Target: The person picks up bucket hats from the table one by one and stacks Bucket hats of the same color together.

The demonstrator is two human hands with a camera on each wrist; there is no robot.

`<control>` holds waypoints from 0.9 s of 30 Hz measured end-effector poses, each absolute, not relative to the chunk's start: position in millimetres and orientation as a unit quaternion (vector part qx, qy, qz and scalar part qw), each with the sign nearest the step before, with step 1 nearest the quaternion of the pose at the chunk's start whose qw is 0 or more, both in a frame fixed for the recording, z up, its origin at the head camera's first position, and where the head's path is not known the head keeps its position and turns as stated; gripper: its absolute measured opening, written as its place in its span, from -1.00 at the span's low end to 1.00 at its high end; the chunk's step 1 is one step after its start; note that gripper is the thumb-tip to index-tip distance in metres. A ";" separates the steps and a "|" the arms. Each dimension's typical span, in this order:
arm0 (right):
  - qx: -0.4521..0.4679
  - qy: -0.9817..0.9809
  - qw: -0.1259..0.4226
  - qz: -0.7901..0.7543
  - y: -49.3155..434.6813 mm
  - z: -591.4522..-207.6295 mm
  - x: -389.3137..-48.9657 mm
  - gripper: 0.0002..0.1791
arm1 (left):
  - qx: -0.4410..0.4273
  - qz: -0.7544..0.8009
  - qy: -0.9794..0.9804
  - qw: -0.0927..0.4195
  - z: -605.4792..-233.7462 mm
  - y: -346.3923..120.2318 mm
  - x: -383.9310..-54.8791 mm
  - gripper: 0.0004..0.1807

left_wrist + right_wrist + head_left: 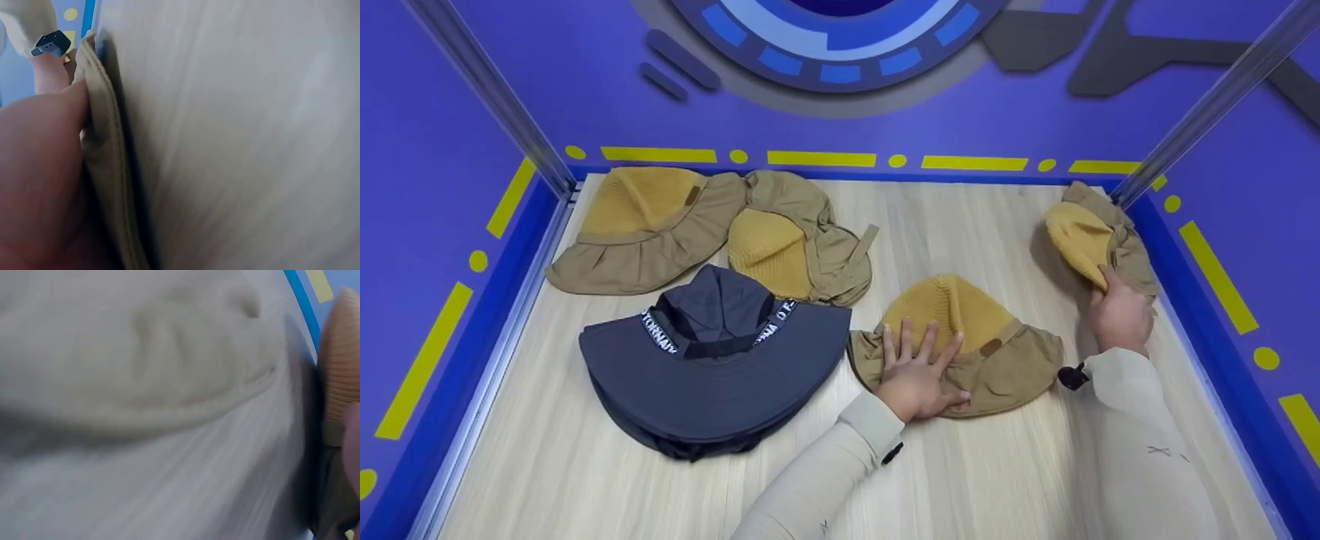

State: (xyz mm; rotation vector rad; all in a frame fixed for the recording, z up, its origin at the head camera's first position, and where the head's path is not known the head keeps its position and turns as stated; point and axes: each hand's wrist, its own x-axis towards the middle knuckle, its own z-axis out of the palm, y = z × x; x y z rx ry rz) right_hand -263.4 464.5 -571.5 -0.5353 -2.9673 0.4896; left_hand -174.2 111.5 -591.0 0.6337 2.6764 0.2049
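My left hand (916,375) lies flat with spread fingers on a sun hat (997,375) that has a yellow knitted crown, a tan brim and a small brown tag. In the left wrist view the brim's stitched edge (115,129) runs beside the hand. Over at the back right, my right hand (1119,315) grips a second yellow-and-tan hat (1078,236) by its near side; the thumb is hidden in the head view. That hat's ribbed crown (342,360) stands on edge in the right wrist view, with part of a finger against it.
A dark grey wide-brimmed hat (712,397) with a lettered band lies at left centre. Behind it are two more yellow-and-tan hats, one at the far left (641,202) and one beside it (769,251) with a strap. Blue walls (840,127) enclose the wooden tabletop (945,225).
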 end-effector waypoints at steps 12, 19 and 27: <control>-0.169 -0.957 0.170 0.165 453.2 -529.3 -247.4 -0.55 | 0.219 0.073 0.951 0.204 -601.8 116.2 -179.0 -0.18; -0.111 -0.943 0.251 0.188 433.6 -508.7 -238.7 -0.56 | 0.230 0.116 0.939 0.226 -594.2 105.7 -182.2 -0.20; -0.029 -0.915 0.316 0.248 417.3 -498.8 -231.2 -0.76 | 0.250 0.243 0.905 0.242 -588.1 91.9 -187.1 -0.15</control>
